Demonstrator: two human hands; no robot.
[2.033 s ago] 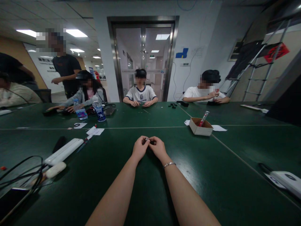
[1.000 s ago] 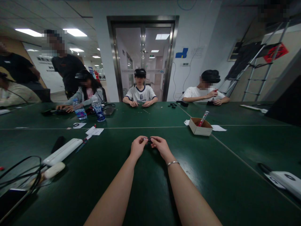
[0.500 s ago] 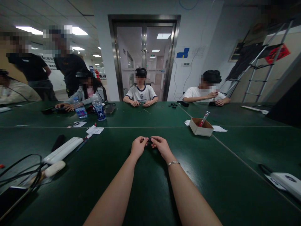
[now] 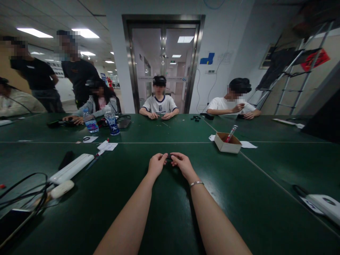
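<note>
Both arms reach forward over the dark green table. Between the fingertips of my two hands is a small black piece, too small and too covered by fingers to tell its kind. My left hand pinches its left side between thumb and fingers. On the other side, my right hand, with a silver bracelet at the wrist, grips it in the same way. The fingertips of the two hands nearly meet around the piece.
An open cardboard box with a clear-and-red tube stands ahead on the right. Two bottles, papers, a white power strip and black cables lie leftward. A white device sits far right. Co-workers sit across the table.
Hardly anything differs. The view has shifted very slightly, and both hands keep their pinch on the small black piece in the same place.
</note>
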